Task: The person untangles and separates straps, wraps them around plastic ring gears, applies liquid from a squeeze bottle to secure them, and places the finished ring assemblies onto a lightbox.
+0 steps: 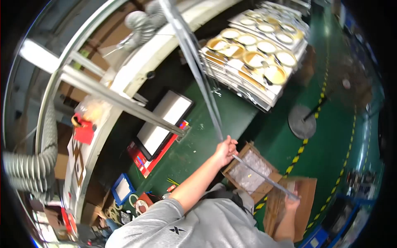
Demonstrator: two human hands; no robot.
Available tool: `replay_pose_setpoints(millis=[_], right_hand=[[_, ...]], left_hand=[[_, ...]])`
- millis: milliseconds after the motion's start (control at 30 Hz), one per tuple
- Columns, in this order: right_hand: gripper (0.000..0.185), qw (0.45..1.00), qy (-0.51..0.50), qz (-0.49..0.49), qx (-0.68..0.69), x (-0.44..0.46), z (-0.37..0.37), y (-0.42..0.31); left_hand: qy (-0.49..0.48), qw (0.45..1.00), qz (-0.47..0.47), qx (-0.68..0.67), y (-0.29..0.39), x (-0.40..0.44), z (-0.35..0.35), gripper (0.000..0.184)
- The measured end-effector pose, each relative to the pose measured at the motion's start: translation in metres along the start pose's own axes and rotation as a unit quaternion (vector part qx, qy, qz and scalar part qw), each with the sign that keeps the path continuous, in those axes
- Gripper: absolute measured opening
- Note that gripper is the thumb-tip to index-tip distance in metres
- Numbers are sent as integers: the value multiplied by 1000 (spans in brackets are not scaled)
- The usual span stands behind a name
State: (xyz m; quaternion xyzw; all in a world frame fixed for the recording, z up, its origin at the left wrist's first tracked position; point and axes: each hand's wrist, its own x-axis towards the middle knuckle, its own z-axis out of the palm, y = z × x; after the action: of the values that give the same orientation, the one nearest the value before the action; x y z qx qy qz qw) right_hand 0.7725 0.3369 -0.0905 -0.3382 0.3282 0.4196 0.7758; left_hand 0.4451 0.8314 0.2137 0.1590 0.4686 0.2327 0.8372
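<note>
The left hand [226, 151] is closed around a long grey strip [264, 177], whose near end the right hand [292, 201] grips lower down; beyond the left hand it runs far upward (seemingly as several strands). Just below the strip, between the hands, sits an open cardboard box [266, 189]. Left of the left hand, a black-framed panel [175, 106] lies on the green counter [235, 115].

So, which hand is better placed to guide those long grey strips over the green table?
Probably the left hand: it grips the grey strips close to the green table. The right hand holds their near end, farther from the table, by the cardboard.
</note>
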Motion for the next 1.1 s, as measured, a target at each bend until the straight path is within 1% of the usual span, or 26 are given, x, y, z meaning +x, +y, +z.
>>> replay_pose_setpoints(millis=[33, 67, 100, 167, 200, 233, 267, 300, 333, 367, 400, 433, 467, 500, 533, 567, 600, 667, 700, 800, 833, 867, 900, 933, 1000, 1100], right_hand=[[46, 1000, -11, -1, 5, 8, -3, -11], [48, 999, 24, 2, 26, 7, 13, -31], [50, 999, 33, -35, 2, 14, 38, -41], [54, 990, 68, -115, -41, 7, 64, -55], [59, 991, 55, -117, -36, -1, 84, -68], [65, 991, 50, -119, -30, -7, 113, -82], [76, 993, -9, -110, 35, -19, 147, -90], [86, 991, -28, -127, -17, -65, 200, -80], [86, 990, -48, -126, -34, -98, 233, -79], [80, 988, -78, -119, -66, -90, 214, -102], [84, 982, -35, -166, -86, -89, 207, -118], [81, 965, -31, -188, -178, -71, 152, -164], [78, 956, 53, -217, -188, -118, 163, -167], [75, 948, 127, -249, -153, -116, 142, -193], [73, 934, 195, -281, -104, -130, 141, -201], [73, 923, 216, -307, -86, -141, 129, -211], [73, 915, 229, -326, -72, -146, 123, -215], [74, 908, 248, -332, -66, -160, 117, -214], [74, 905, 255, -336, -62, -165, 114, -213], [76, 925, 215, -308, -62, -148, 40, -226], [75, 945, 161, -278, -56, -121, -5, -232], [70, 943, 199, -262, -51, -104, -19, -221], [64, 939, 223, -255, -57, -98, -14, -198], [51, 951, 209, -229, 18, -66, -44, -196], [41, 953, 245, -173, -46, -93, 14, -141], [33, 952, 249, -156, -83, -71, 0, -119]], left_hand=[[-2, 1000, 5, 10, -4, 5, -4, 50], [-7, 1000, 8, 19, -8, 9, -4, 50], [-2, 999, 16, 38, -9, 8, -2, 51], [-2, 999, 17, 50, -8, 0, 10, 49], [0, 998, 19, 53, -8, -3, 11, 49], [7, 998, 40, 53, -7, 2, 12, 51], [19, 997, 50, 53, -8, 10, 13, 53], [35, 997, 44, 55, -17, 14, 10, 55], [13, 998, 45, 35, -17, 13, 6, 53], [-14, 996, 81, 36, -18, 20, -4, 49], [-4, 996, 78, 50, -13, 15, -5, 47], [6, 995, 75, 63, -8, 12, -6, 44], [66, 994, 48, 79, 0, -12, 15, 48], [21, 992, 51, 109, 0, 12, -10, 49], [28, 992, 44, 115, 4, 9, -7, 50], [11, 997, 27, 69, 6, 18, -20, 50], [32, 999, 19, 40, 6, 14, -11, 50], [-4, 998, 16, 59, 5, 18, -17, 50], [-2, 998, 16, 61, 5, 20, -17, 50], [-2, 997, 18, 71, 2, 18, -13, 49], [0, 997, 17, 76, 1, 19, -11, 49], [4, 997, 19, 80, 1, 21, -8, 49], [-5, 997, 17, 82, -1, 21, -6, 48], [-10, 995, 21, 93, -3, 20, -3, 47], [-15, 992, 34, 118, -8, 18, 6, 46], [-35, 983, 58, 168, -12, 14, 20, 39]])
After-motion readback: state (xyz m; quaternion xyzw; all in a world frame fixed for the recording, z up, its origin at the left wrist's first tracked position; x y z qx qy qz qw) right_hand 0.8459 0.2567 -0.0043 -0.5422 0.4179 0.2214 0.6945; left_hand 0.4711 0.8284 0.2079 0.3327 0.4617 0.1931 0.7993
